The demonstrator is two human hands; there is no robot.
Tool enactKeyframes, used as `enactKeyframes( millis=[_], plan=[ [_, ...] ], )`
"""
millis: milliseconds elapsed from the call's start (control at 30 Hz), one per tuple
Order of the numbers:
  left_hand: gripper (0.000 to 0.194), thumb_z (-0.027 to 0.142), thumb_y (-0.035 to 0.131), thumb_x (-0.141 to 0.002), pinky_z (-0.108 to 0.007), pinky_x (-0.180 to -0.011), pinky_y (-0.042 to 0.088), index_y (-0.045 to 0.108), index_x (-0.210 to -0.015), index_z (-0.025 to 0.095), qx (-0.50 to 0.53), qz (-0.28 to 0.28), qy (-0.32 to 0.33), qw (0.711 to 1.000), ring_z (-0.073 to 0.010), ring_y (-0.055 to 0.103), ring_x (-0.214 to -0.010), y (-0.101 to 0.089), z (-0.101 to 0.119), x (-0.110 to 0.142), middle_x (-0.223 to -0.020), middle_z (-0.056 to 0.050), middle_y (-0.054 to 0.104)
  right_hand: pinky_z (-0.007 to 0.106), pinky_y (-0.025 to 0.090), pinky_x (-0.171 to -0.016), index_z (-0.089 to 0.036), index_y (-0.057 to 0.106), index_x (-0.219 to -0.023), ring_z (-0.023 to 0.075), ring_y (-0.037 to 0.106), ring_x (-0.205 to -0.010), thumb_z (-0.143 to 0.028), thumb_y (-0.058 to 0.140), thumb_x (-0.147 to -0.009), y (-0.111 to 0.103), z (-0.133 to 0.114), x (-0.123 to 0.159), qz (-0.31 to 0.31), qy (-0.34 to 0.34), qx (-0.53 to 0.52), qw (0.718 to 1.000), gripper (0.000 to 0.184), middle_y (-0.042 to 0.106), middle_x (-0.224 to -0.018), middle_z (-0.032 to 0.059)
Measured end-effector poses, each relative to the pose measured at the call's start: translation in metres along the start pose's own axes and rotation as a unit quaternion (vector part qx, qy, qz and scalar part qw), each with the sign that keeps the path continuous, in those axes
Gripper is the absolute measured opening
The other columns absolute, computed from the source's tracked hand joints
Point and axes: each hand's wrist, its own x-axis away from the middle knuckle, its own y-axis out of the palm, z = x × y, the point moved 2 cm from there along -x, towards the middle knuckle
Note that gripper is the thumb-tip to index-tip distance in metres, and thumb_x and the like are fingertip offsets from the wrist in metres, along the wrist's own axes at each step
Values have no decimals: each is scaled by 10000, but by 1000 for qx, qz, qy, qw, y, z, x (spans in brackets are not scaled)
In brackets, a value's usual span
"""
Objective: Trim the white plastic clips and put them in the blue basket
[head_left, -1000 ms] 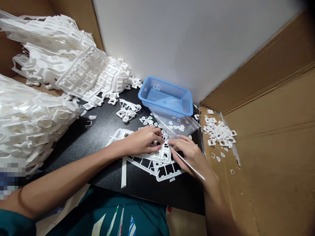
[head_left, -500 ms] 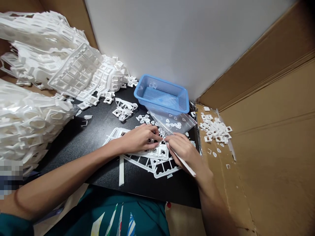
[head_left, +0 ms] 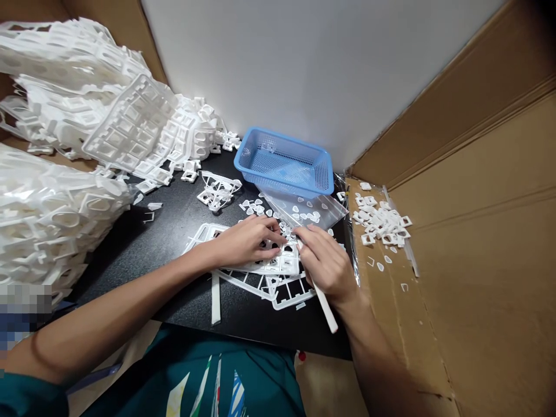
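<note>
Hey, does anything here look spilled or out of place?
Yes, somewhat: small white rounded plastic pieces lie scattered on the near side of the blue perforated plastic basket, instead of gathered together. A few more lie on the brown cardboard at the right, near the heap of white square plastic frames.

The moulded sheet (head_left: 284, 268) and the flat stick (head_left: 325, 313) are plain white, the square frames (head_left: 382, 224) too. The basket (head_left: 284, 139) is sky blue, patterned with rows of holes; the bench (head_left: 143, 255) black, finely speckled; the shirt (head_left: 260, 362) teal with white, red and blue-striped streaks; the cardboard (head_left: 478, 243) brown.
</note>
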Motion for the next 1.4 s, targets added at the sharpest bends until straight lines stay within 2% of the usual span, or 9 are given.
enactKeyframes(
  millis=[167,300,433,533,700,867,967,1133,1400],
  plan=[
    [285,370,631,-1010,-373,-917,435,778,-1225,255,3,10,2,1000,-232,635,-995,-1,1,0,-1131,-83,685,444,669,-895,-259,608,-1119,272,733,-1207,-18,632,-931,-7,3,5,97,88,-80,988,306,695,-1411,113],
    [261,336,653,-991,-363,-887,469,778,-1179,206,22,25,-3,999,-228,651,-965,-1,3,1,-1084,-88,697,458,632,-965,-223,659,-1080,261,763,-1118,-80,621,-974,0,15,5,16,166,-81,983,182,778,-1238,103],
    [252,291,622,-1004,-367,-885,502,759,-1172,163,77,57,-15,995,-219,667,-966,-6,5,2,-1093,-105,707,600,442,-1205,-203,667,-1010,301,639,-1341,-141,598,-1008,11,20,4,-77,157,-82,981,93,740,-1314,111],
    [240,264,580,-1020,-353,-873,529,764,-1129,156,159,111,-53,980,-199,685,-971,-23,4,5,-1094,-100,738,624,386,-1231,-212,672,-1029,302,568,-1413,-135,610,-1000,11,18,2,-53,159,-86,982,102,692,-1397,107],
    [220,259,568,-1021,-306,-795,532,766,-1082,186,188,155,-113,963,-189,689,-969,-47,9,35,-1074,-67,763,544,496,-1100,-236,694,-1001,294,635,-1265,-148,669,-971,1,12,-4,4,204,-168,964,96,735,-1237,88],
    [254,216,522,-1041,-390,-954,515,721,-1198,224,107,105,-128,980,-228,630,-1115,-16,40,73,-1172,-73,703,374,594,-889,-252,703,-945,218,743,-994,-208,668,-986,-9,10,0,-130,261,-329,898,69,775,-1075,25],
    [369,212,510,-1043,-470,-1049,460,608,-1396,255,30,64,-77,995,-281,563,-1284,11,61,77,-1357,-98,639,356,599,-920,-262,718,-950,218,761,-1024,-218,679,-973,-15,8,13,-150,303,-320,885,63,792,-1112,12],
    [430,197,465,-1052,-520,-1137,392,510,-1480,211,-63,63,-30,996,-321,497,-1414,31,70,66,-1494,-126,586,381,590,-1017,-248,691,-1000,223,752,-1121,-215,648,-995,-17,-6,30,-119,298,-276,906,55,785,-1208,44],
    [492,215,473,-1050,-494,-1194,401,467,-1540,171,-98,56,6,994,-321,467,-1479,36,66,66,-1564,-124,553,370,620,-967,-218,638,-1064,224,748,-1109,-124,553,-1020,-9,-19,22,-128,189,-174,958,134,767,-1183,103]
  ],
)
